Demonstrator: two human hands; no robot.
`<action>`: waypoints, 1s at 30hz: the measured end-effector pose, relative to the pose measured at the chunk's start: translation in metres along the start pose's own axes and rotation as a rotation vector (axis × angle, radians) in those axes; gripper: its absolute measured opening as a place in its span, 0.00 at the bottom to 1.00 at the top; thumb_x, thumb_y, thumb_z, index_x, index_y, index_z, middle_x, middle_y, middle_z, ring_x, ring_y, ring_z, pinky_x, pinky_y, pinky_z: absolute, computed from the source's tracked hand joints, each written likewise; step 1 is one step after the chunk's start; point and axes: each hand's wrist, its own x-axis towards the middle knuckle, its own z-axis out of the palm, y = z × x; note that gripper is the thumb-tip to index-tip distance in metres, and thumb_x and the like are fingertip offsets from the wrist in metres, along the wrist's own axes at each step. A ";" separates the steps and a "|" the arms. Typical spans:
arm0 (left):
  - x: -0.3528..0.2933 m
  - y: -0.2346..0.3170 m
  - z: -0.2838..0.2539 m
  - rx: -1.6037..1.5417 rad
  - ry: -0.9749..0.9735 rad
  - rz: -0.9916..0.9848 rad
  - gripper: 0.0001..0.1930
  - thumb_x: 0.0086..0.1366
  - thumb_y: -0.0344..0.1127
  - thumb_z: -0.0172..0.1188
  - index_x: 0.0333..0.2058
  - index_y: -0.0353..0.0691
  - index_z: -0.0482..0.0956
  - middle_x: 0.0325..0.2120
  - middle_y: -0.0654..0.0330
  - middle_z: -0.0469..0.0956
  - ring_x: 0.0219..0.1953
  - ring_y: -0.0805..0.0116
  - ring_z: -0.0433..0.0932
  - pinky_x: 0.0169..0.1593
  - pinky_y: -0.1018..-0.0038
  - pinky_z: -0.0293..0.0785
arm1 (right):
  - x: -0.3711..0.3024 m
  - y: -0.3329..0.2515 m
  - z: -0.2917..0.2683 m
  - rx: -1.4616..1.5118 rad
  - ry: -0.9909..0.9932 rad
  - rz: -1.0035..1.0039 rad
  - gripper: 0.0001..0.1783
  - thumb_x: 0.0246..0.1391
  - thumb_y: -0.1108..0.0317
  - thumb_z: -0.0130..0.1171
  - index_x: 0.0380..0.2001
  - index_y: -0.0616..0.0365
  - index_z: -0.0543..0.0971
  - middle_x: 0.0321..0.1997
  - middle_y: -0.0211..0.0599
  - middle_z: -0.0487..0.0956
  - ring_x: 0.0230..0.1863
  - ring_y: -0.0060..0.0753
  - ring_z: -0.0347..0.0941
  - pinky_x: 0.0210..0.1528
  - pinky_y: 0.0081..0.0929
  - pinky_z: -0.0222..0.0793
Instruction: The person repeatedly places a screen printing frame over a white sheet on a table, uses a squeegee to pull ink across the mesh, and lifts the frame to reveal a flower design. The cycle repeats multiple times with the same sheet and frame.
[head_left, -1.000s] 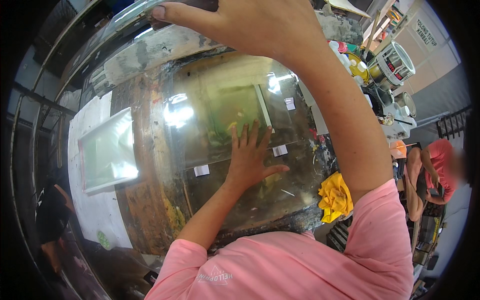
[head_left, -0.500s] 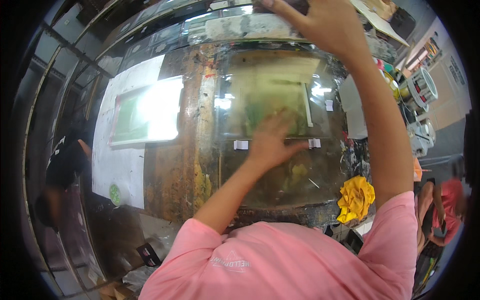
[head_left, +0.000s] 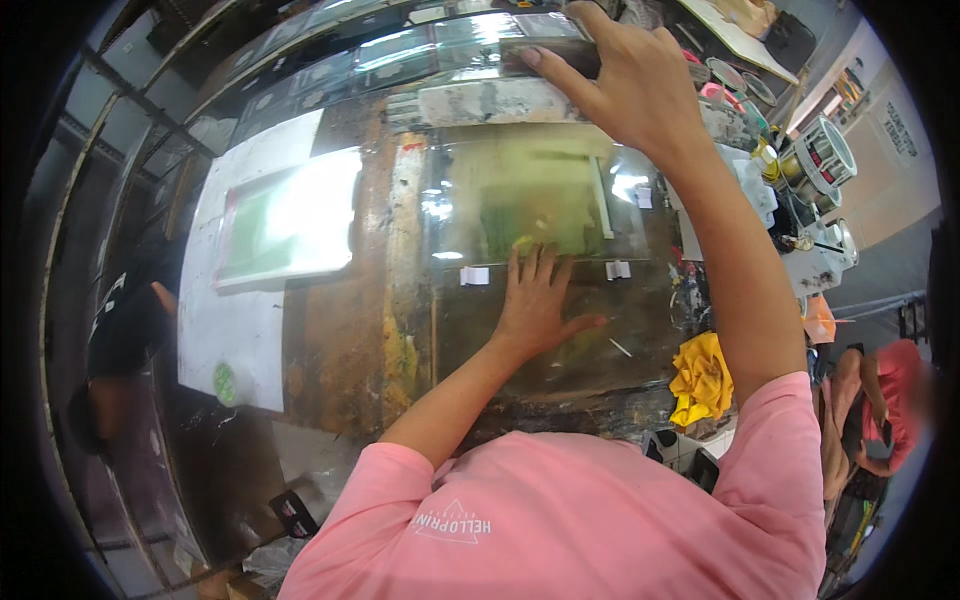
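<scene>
Stained tabletop, yellow cloth beside, underlies open left hand; right hand grips block.

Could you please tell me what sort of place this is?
It looks like a workshop, perhaps for paint or print work: the worktable is heavily stained, metal cans stand to its right, and a crumpled yellow cloth lies near its edge.

A packet lies on a paper sheet along the desk's left edge. Left of centre and right of it sit two tabs, the left hand between them. A cloth occupies the near right corner; cans stand along the right edge. The right hand is at a block by the far edge.
</scene>
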 end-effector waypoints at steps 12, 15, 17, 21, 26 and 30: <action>0.005 0.003 -0.003 0.041 -0.067 -0.009 0.59 0.58 0.85 0.56 0.73 0.41 0.68 0.71 0.44 0.67 0.76 0.42 0.60 0.78 0.27 0.30 | 0.026 0.004 -0.003 0.018 0.009 0.015 0.37 0.64 0.34 0.62 0.35 0.65 0.79 0.21 0.49 0.82 0.26 0.55 0.81 0.45 0.47 0.73; 0.006 0.005 -0.011 0.049 -0.021 0.017 0.59 0.57 0.82 0.62 0.73 0.40 0.68 0.69 0.46 0.69 0.74 0.41 0.63 0.78 0.27 0.30 | 0.028 0.007 -0.002 0.008 -0.010 0.020 0.37 0.65 0.33 0.61 0.35 0.66 0.79 0.21 0.49 0.81 0.26 0.52 0.81 0.43 0.47 0.73; 0.013 0.000 -0.031 -0.112 0.042 0.019 0.52 0.59 0.78 0.65 0.70 0.43 0.73 0.66 0.44 0.72 0.73 0.41 0.65 0.79 0.30 0.35 | 0.028 0.009 -0.001 -0.033 -0.021 0.019 0.37 0.66 0.34 0.60 0.33 0.65 0.81 0.21 0.49 0.82 0.26 0.51 0.81 0.45 0.47 0.72; 0.035 -0.034 -0.102 -0.799 0.456 -0.439 0.48 0.55 0.54 0.83 0.67 0.35 0.74 0.63 0.42 0.75 0.62 0.51 0.80 0.71 0.50 0.69 | 0.002 0.003 0.006 -0.082 0.161 -0.103 0.41 0.64 0.34 0.63 0.63 0.60 0.78 0.34 0.52 0.86 0.36 0.60 0.82 0.47 0.47 0.71; 0.019 -0.070 -0.146 -1.148 0.309 -0.634 0.46 0.48 0.38 0.89 0.63 0.28 0.75 0.53 0.52 0.82 0.49 0.58 0.85 0.53 0.64 0.83 | -0.094 -0.014 0.010 -0.017 -0.316 -0.069 0.30 0.68 0.41 0.61 0.57 0.55 0.82 0.42 0.45 0.81 0.47 0.51 0.78 0.50 0.49 0.69; -0.016 -0.068 -0.099 -0.533 0.156 -0.655 0.47 0.44 0.52 0.90 0.60 0.34 0.80 0.49 0.54 0.82 0.48 0.56 0.83 0.56 0.58 0.78 | -0.153 -0.009 0.031 0.138 -0.579 -0.087 0.20 0.67 0.46 0.63 0.48 0.50 0.84 0.42 0.41 0.82 0.46 0.48 0.79 0.48 0.48 0.70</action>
